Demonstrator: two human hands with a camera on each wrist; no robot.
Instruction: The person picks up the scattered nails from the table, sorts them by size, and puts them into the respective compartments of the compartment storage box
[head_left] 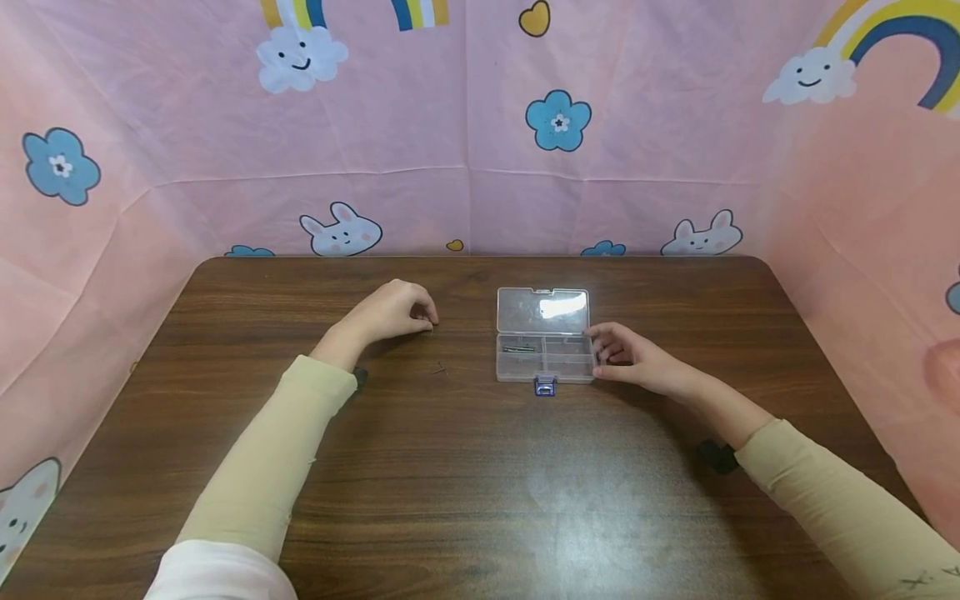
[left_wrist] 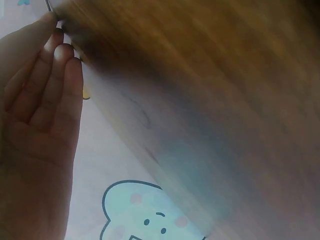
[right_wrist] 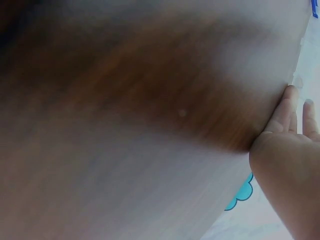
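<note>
A clear plastic organizer box (head_left: 568, 368) stands on the table with its lid (head_left: 525, 312) raised and leaning back. Several thin dark metal pieces (head_left: 519, 349) lie in its back left compartment. My right hand (head_left: 637, 358) holds the box at its right end, thumb near the front corner and a fingertip near the back one. Left of the box, my left hand (head_left: 390, 311) pinches a thin metal pin (left_wrist: 48, 5) between thumb and fingertips, low over the table. A few similar thin pins (head_left: 440, 368) lie crossed on the wood between hand and box.
A blue-rimmed latch (head_left: 545, 386) sticks out at the front of the box. The brown wooden table (head_left: 465, 500) ends at the back against a pink printed cloth (head_left: 420, 125), which also hangs along both sides.
</note>
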